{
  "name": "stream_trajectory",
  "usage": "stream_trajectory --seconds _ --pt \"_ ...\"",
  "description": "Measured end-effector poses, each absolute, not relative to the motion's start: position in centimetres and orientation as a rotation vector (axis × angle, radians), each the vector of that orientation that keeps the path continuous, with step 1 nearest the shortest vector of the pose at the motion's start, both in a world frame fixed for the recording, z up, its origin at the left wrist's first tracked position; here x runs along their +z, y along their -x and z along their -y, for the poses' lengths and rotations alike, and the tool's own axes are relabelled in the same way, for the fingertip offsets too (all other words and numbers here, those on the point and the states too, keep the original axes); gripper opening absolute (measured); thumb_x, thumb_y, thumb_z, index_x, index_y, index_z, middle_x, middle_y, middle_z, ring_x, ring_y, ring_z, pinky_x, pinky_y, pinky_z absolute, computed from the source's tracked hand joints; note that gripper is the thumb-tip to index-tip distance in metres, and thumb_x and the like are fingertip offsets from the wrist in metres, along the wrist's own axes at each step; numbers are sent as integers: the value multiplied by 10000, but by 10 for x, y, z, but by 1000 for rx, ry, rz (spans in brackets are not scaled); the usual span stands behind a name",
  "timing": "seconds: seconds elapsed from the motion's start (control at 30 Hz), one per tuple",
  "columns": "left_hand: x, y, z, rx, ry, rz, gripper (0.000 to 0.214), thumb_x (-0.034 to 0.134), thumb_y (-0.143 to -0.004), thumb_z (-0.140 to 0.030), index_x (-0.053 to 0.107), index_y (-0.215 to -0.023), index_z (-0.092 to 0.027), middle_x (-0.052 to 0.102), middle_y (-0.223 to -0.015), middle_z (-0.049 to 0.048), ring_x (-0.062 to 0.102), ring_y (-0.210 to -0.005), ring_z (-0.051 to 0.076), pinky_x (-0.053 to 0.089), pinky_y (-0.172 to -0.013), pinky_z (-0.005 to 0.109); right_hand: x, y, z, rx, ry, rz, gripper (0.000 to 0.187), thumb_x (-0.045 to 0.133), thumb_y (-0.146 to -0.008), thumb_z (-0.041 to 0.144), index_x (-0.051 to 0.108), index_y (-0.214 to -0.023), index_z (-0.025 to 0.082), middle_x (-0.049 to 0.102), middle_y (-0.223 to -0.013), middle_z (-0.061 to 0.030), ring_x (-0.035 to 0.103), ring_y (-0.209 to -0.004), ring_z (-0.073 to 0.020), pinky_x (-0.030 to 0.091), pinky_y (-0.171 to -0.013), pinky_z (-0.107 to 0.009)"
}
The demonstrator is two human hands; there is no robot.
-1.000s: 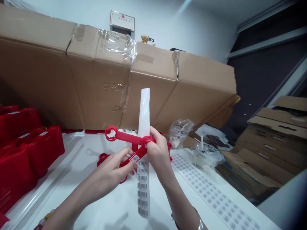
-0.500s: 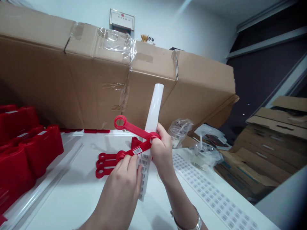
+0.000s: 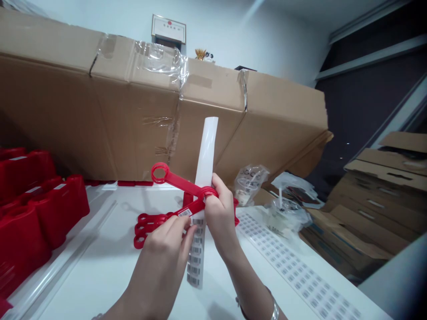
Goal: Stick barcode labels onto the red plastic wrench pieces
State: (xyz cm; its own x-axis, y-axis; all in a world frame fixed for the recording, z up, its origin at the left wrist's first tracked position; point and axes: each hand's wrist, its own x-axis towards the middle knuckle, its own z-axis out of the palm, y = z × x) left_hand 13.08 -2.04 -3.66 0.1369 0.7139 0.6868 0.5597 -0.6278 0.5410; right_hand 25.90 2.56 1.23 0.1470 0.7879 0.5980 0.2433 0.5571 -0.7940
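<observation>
My right hand [image 3: 222,213] is closed around the joint of a red plastic part [image 3: 178,181], two ring-ended arms spread in a V. The same hand also grips a strip of barcode labels [image 3: 196,255], whose blank white upper end curls upward. A small barcode label [image 3: 184,213] sits on the lower red arm. Against this arm, just below the label, my left hand [image 3: 163,249] is closed with fingers bent, covering the arm's end. Behind my left hand several red ring-ended parts [image 3: 142,229] lie on the white table [image 3: 100,266].
Red plastic pieces [image 3: 63,204] with white labels are piled at the left beside clear plastic strips [image 3: 76,240]. A label sheet [image 3: 296,266] lies at the right, near plastic bags [image 3: 250,182]. A large cardboard box [image 3: 133,120] spans the back; cartons [image 3: 373,191] are stacked right.
Both the red part and the label strip have shifted slightly left with my right hand. My left thumb has come closer to my fingers by the label.
</observation>
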Motion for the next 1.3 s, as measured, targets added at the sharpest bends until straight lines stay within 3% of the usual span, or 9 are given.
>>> stream_trajectory --seconds 0.23,0.47,0.57,0.73,0.83,0.97,1.07,1.2,1.3 --pt "-34 -127 14 1358 -1938 -1184 115 555 -972 -233 607 -870 -245 687 -824 -19 670 -790 216 530 -737 383 11 -258 -28 445 977 1425 163 378 -751 72 374 -710 230 380 -619 73 326 -586 -123 277 -515 -285" --pt "-20 -127 12 1187 -1635 -1071 142 617 -909 -276 620 -776 -229 638 -702 -27 617 -646 171 516 -613 290 11 -257 -28 401 1005 1433 171 385 -743 69 361 -692 231 360 -607 74 321 -582 -129 263 -530 -289" --pt "-12 -125 16 1110 -1484 -906 150 647 -914 -314 641 -803 -213 619 -657 -41 645 -595 143 530 -579 246 11 -257 -29 424 1012 1429 161 395 -742 79 379 -692 232 370 -599 74 331 -578 -133 262 -528 -286" --pt "11 -107 30 1061 -1376 -811 231 667 -918 -452 651 -951 -225 623 -729 -57 578 -381 82 487 -393 209 13 -262 -30 563 1012 1440 144 405 -737 120 506 -744 222 475 -638 57 402 -594 -146 308 -536 -276" --pt "25 -90 37 1616 -1438 -1039 317 734 -880 -433 604 -1138 -301 638 -1013 -29 683 -557 109 570 -499 231 16 -265 -29 661 1000 1457 199 421 -724 132 585 -803 210 568 -678 33 486 -622 -163 355 -554 -278" --pt "31 -78 32 2320 -1486 -1124 523 785 -814 -241 506 -1248 -329 467 -1371 24 708 -1000 198 627 -845 301 25 -268 -22 835 943 1462 272 449 -706 112 650 -867 200 650 -735 8 579 -689 -183 407 -597 -282" --pt "25 -79 18 2307 -1535 -886 638 788 -797 -171 430 -1293 -355 433 -1390 27 580 -1272 232 574 -1028 351 33 -267 -12 931 898 1426 315 475 -692 96 690 -899 195 649 -716 10 584 -663 -168 426 -595 -273" --pt "15 -85 9 1994 -1307 -688 534 723 -909 -215 414 -1308 -391 523 -1378 25 586 -1314 218 616 -922 283 38 -265 -2 998 877 1385 361 494 -710 102 713 -978 204 656 -700 6 618 -648 -177 443 -567 -271" --pt "15 -88 14 1882 -1101 -591 539 710 -916 -167 427 -1311 -401 564 -1389 22 568 -1357 222 628 -893 247 38 -266 -2 951 877 1370 344 522 -739 120 725 -1005 202 668 -709 2 600 -604 -160 444 -549 -271"
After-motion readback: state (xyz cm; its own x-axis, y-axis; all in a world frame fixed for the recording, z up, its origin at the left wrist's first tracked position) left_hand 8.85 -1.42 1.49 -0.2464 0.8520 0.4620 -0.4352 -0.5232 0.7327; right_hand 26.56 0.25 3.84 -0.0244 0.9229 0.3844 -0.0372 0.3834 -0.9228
